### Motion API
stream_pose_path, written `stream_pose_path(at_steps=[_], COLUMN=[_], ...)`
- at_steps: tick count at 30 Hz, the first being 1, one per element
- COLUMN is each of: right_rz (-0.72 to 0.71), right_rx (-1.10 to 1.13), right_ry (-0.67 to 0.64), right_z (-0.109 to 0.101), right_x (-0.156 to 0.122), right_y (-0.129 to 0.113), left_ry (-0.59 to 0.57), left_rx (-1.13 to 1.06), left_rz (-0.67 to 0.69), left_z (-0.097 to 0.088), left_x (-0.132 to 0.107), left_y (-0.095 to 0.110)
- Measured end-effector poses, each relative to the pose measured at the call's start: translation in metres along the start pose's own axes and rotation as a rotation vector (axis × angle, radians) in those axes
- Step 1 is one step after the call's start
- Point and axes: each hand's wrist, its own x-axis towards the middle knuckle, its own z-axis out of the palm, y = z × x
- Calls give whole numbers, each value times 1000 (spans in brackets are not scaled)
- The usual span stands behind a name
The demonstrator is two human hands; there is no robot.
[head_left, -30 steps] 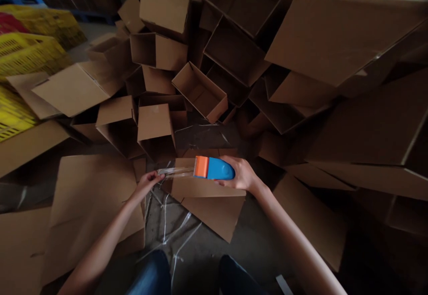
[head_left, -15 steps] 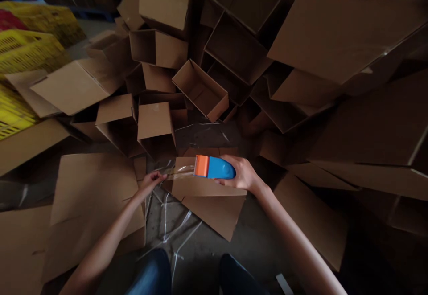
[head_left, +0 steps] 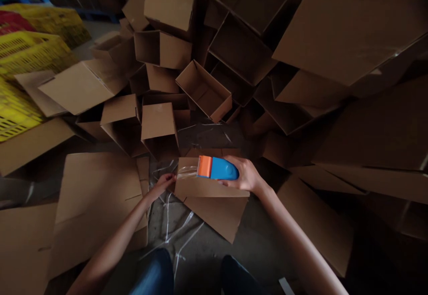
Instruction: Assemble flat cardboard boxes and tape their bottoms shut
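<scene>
A blue and orange tape dispenser (head_left: 219, 168) is gripped by my right hand (head_left: 245, 174), its orange end facing left. Clear packing tape (head_left: 187, 171) runs from that end toward my left hand (head_left: 166, 181), whose fingers are pinched at the left edge of a cardboard box (head_left: 210, 188). The tape's end at the fingertips is too small to see well. This box lies below the dispenser with a flap (head_left: 217, 215) spread toward me. Most of the right palm is hidden behind the dispenser.
Open cardboard boxes (head_left: 203, 90) are heaped ahead and to the right. Flattened cardboard (head_left: 96, 201) lies at the left. Yellow plastic crates (head_left: 33, 50) stand at the far left. White strapping strands (head_left: 180, 230) litter the floor between the box and my knees.
My left hand has moved right, up to the box's edge, and the stretch of tape between the hands looks shorter and lower. My right hand keeps the dispenser in nearly the same place.
</scene>
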Motion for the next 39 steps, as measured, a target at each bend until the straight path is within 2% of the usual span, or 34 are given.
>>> stream_pose_path(at_steps=[7, 14, 21, 26, 39], right_rz=[-9, -4, -11, -10, -13], right_rx=[3, 17, 31, 29, 42], right_ry=[-4, 6, -5, 0, 2], right_z=[-1, 0, -1, -1, -1], right_x=[0, -1, 0, 0, 1], right_y=[-1, -1, -2, -2, -2], left_ry=[-106, -240, -340, -340, -226], left_rx=[-1, 64, 107, 109, 94], left_rz=[-42, -81, -99, -80, -42], left_z=[-3, -15, -18, -17, -16], left_x=[8, 20, 22, 23, 22], left_y=[-2, 11, 19, 23, 22])
